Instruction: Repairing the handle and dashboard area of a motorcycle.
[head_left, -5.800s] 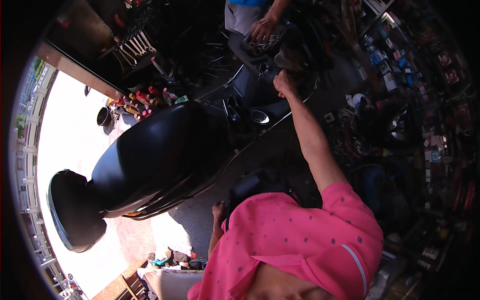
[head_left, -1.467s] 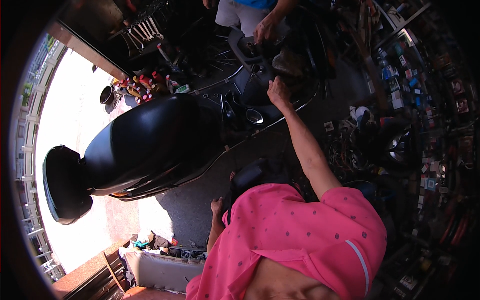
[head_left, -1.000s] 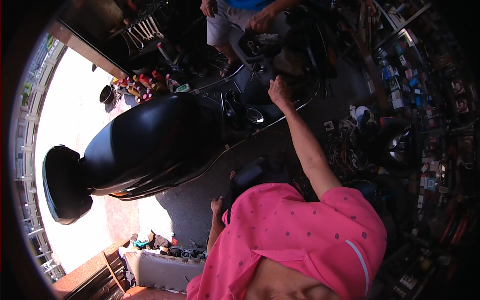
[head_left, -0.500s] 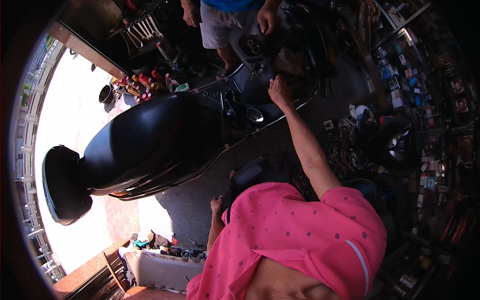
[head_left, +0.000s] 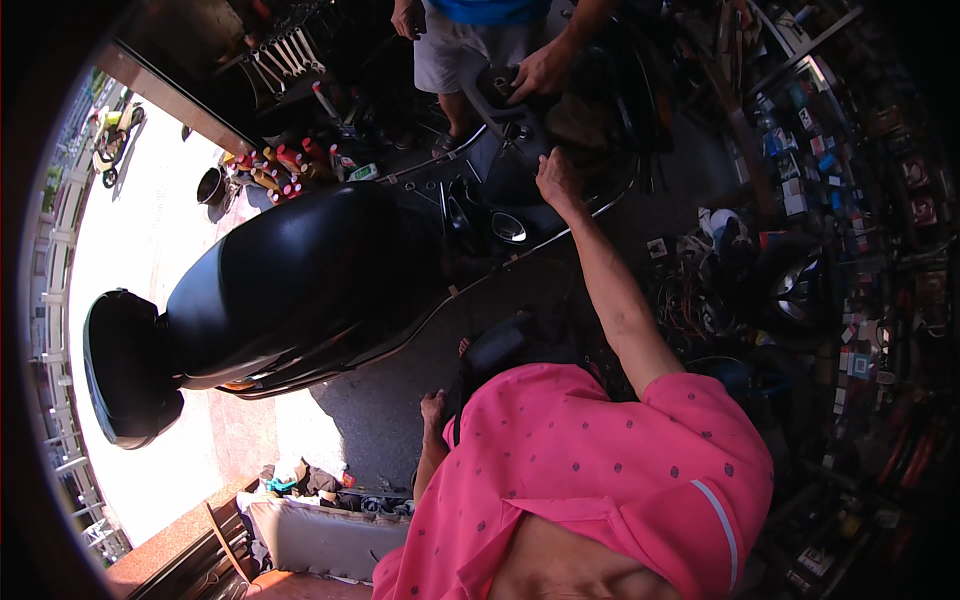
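Note:
My right arm reaches to the front of a black scooter [head_left: 300, 280]. My right hand [head_left: 557, 180] is closed beside its dark front panel [head_left: 510, 170], just below the key area; what the fingers hold is hidden. Tools and an oval mirror [head_left: 508, 228] lie on the footboard. My left hand [head_left: 432, 405] hangs low beside my pink shirt, fingers curled, too small to show whether anything is in them. Across the scooter stands a person in a blue top and grey shorts, whose hand [head_left: 535, 72] touches the top of the front section.
Hanging wrenches [head_left: 290, 55] and a cluster of bottles [head_left: 280, 175] are behind the scooter. Crowded shelves [head_left: 850, 360] and tangled parts [head_left: 705, 290] fill the right. A padded grey seat [head_left: 310, 540] is at the bottom. A yellow two-wheeler [head_left: 115, 140] is out in the sunlit entrance.
The other person has shifted about, and their hand has moved down onto the scooter's front. A yellow two-wheeler has appeared in the entrance. My hands have barely moved over the last second.

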